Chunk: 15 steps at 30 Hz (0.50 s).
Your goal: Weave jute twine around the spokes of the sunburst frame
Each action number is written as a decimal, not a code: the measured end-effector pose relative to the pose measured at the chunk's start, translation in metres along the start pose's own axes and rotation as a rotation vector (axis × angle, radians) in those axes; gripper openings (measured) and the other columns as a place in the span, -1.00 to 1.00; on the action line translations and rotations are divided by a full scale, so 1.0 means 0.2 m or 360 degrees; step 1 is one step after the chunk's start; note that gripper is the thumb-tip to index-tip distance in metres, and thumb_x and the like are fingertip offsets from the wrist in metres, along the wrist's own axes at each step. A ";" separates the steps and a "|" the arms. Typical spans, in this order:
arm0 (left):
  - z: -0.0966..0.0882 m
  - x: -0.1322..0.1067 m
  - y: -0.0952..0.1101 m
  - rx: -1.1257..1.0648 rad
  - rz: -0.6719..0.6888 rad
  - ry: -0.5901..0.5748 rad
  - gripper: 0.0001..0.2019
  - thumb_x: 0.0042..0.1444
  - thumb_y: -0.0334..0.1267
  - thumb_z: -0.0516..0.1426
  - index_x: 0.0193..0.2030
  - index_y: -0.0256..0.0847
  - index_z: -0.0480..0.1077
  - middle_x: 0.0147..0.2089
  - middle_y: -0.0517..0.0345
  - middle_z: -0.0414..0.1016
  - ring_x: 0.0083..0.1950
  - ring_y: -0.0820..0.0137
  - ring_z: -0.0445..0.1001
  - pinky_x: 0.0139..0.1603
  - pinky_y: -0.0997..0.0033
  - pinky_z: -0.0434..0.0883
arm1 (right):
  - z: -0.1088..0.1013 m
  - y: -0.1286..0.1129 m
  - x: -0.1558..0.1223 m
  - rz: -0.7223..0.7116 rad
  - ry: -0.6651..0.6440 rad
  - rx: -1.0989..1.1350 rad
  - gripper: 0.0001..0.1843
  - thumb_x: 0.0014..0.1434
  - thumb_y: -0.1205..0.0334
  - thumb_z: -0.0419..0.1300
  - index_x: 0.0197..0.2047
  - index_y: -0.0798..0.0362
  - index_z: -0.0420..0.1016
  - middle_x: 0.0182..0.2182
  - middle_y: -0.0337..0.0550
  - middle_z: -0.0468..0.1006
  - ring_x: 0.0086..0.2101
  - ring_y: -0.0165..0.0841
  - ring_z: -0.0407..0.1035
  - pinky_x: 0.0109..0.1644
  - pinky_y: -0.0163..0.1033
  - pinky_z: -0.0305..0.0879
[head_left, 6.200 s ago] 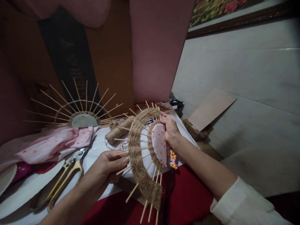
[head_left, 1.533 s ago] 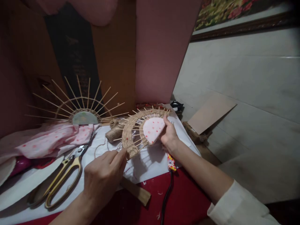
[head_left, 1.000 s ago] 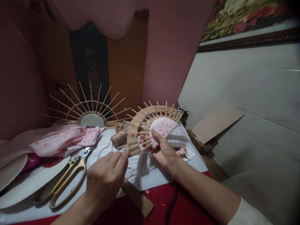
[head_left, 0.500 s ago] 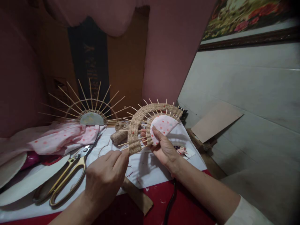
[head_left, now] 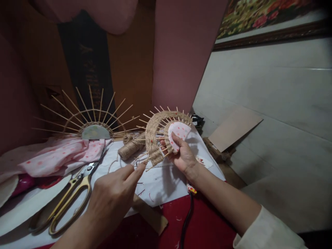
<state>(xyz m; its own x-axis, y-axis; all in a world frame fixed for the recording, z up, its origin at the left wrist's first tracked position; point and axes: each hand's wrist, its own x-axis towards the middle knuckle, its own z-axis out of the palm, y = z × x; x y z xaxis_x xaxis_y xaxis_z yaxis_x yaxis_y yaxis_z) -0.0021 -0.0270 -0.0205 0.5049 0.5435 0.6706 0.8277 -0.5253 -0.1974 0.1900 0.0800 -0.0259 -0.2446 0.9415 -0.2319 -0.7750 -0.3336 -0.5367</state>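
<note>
A half-round woven twine fan (head_left: 155, 136) with thin sticks radiating through it is tilted above the table. My right hand (head_left: 185, 159) grips it at the base, thumb on the pink dotted cloth centre (head_left: 180, 131) and fingers behind. At the lower left end of the outer woven band, my left hand (head_left: 114, 193) is closed with thumb and forefinger together. Thin strands show by its fingertips; what it pinches is too small to make out. Behind the fan lies a roll of jute twine (head_left: 129, 148).
Large gold-handled scissors (head_left: 83, 186) lie at left beside pink dotted cloth (head_left: 62, 155). A second stick frame (head_left: 95, 131) stands behind the cloth. A brown strip (head_left: 150, 214) and a black cord (head_left: 190, 218) lie in front. Cardboard (head_left: 236, 129) leans at right.
The view has shifted slightly, and the fan is turned a little more edge-on. My left hand's fingertips have moved slightly off the band's lower end, with strands showing beside them. My right hand keeps its grip.
</note>
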 end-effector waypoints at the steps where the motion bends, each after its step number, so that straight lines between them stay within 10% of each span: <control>1: 0.00 0.00 0.00 -0.0020 0.0003 -0.0012 -0.74 0.20 -0.46 -0.06 -0.05 -0.27 0.37 -0.56 0.25 0.34 -0.64 0.45 0.30 -0.63 0.46 0.17 | 0.00 0.00 0.00 0.0021 -0.0006 0.0000 -0.87 0.06 0.34 0.22 -0.27 0.16 0.43 -0.45 -0.05 0.59 -0.51 -0.36 0.49 -0.49 -0.33 0.47; 15: 0.07 -0.02 0.04 -0.0293 -0.0044 0.0005 -0.79 0.20 -0.46 -0.04 -0.09 -0.28 0.34 -0.57 0.21 0.39 -0.63 0.43 0.36 -0.62 0.50 0.29 | 0.03 0.01 -0.04 0.0082 -0.0009 0.0070 -0.85 0.05 0.34 0.23 -0.26 0.17 0.42 -0.42 -0.02 0.58 -0.46 -0.37 0.49 -0.48 -0.36 0.46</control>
<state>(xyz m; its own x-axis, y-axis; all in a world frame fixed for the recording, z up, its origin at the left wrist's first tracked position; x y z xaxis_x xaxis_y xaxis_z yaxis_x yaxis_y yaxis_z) 0.0061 -0.0239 -0.0338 0.4814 0.5577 0.6762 0.7824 -0.6212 -0.0447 0.1873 0.0729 -0.0197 -0.2881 0.9233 -0.2540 -0.7861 -0.3795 -0.4879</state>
